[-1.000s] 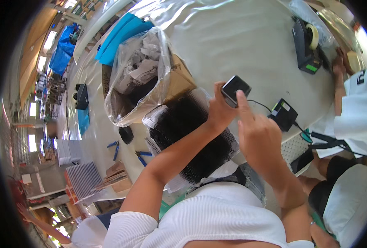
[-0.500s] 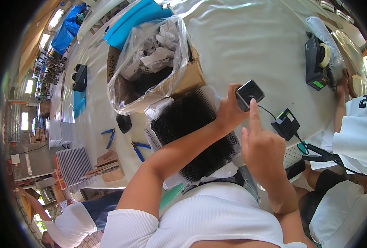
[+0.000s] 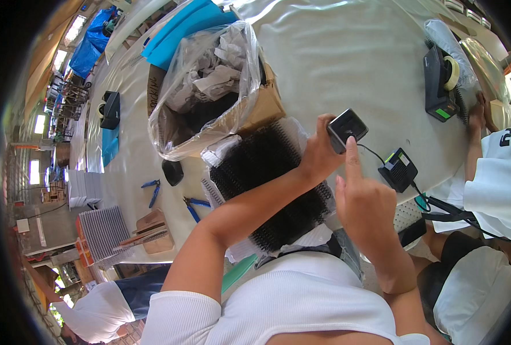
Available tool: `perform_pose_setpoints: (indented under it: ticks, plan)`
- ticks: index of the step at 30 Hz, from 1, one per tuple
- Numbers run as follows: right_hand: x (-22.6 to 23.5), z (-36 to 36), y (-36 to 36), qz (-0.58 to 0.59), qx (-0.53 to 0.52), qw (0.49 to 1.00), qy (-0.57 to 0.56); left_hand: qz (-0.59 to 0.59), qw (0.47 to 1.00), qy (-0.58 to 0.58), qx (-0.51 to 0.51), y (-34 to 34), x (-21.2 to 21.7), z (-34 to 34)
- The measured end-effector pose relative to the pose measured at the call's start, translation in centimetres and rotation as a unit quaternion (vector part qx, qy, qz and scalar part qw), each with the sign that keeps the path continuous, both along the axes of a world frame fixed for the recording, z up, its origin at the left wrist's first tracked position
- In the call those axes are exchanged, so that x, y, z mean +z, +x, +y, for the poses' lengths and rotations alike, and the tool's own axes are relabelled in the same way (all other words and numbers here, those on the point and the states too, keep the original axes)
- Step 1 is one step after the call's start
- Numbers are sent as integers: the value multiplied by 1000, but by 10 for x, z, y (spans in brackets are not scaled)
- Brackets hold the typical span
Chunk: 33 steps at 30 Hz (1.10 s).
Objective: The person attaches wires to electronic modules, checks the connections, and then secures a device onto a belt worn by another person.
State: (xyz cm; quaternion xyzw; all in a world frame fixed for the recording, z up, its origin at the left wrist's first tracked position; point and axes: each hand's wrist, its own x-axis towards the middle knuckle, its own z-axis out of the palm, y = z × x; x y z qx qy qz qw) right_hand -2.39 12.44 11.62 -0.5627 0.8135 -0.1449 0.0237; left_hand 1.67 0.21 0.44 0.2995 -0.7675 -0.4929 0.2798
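My left hand (image 3: 320, 146) is closed around a small black box-shaped device (image 3: 348, 127) with a glossy face, held up over the table. A thin cable runs from beside it to a flat black unit (image 3: 399, 170) with a light label. My right hand (image 3: 366, 198) holds nothing. Its index finger is stretched out with the tip at the device's lower edge, the thumb is raised, and the other fingers are curled. Below my left forearm lies a wide stack of black looped binding wire (image 3: 261, 167) in clear plastic, partly covered by that arm.
A cardboard box (image 3: 267, 103) lined with clear plastic holds crumpled paper. Tape dispensers (image 3: 438, 86) stand at right and far left. Blue-handled pliers (image 3: 193, 208) and a black mouse-shaped object (image 3: 172, 172) lie left of the stack. Co-workers (image 3: 500, 178) are at right and lower left.
My hands and the device keep nearly the same pose, with only a slight shift of the view. The co-worker at lower left has moved an arm slightly.
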Motion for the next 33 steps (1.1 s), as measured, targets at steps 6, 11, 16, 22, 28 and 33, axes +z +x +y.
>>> perform_pose_setpoints:
  ticks: [6,11,16,22,28,33]
  plan:
    - [-4,1,-1,10,-2,1000,8,8,1000,-11,-6,1,-4,-1]
    - [-4,0,-2,-27,3,1000,-5,7,1000,1,-5,0,-7,-2]
    - [-5,-3,-2,-11,-4,1000,5,-39,998,-56,-8,0,-4,-4]
    - [-3,-3,1,-11,2,1000,15,-4,1000,-18,-6,1,0,-5]
    - [-4,-2,0,-19,5,1000,14,-6,999,-44,-8,1,-4,-7]
    - [-5,0,-1,-21,16,1000,-14,-5,999,-50,-15,1,-4,-8]
